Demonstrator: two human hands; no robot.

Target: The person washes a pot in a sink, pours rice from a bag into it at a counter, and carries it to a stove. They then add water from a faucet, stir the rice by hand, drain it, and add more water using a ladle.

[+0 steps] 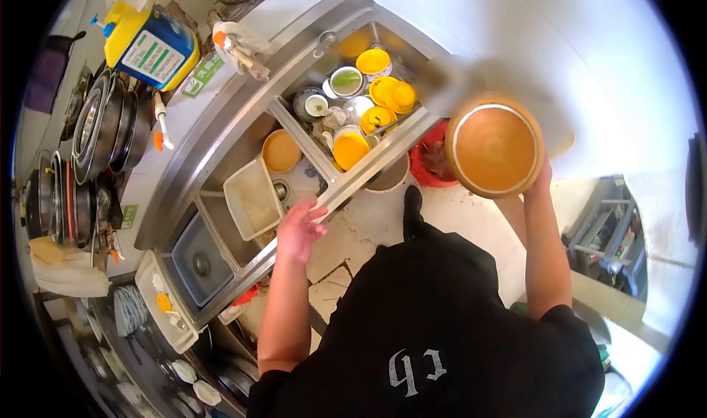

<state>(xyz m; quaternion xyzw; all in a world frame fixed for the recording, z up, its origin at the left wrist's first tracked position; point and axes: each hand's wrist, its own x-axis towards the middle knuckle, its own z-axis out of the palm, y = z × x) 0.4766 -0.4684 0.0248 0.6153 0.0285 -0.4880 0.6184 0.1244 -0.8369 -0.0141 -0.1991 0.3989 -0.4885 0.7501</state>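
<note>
My right hand (pixel 540 182) grips a round orange-brown bowl (pixel 496 149) by its lower right edge, up above the floor to the right of the sink. A pale ring runs round inside its rim. My left hand (pixel 300 231) hangs near the front edge of the steel sink (pixel 344 184), fingers apart and holding nothing. Just beyond that hand, a cream rectangular tub (pixel 252 199) and an orange round bowl (pixel 281 150) lie in the middle basin. The right basin contains several yellow bowls (pixel 351 150) and white cups (pixel 346 82).
Below the held bowl stands a red bucket (pixel 434 156). A grey tub (pixel 201 262) fills the left basin. A yellow and blue jug (pixel 151 48) and stacked metal pans (pixel 99 127) are behind the sink. A grey rack (pixel 610 234) stands at right.
</note>
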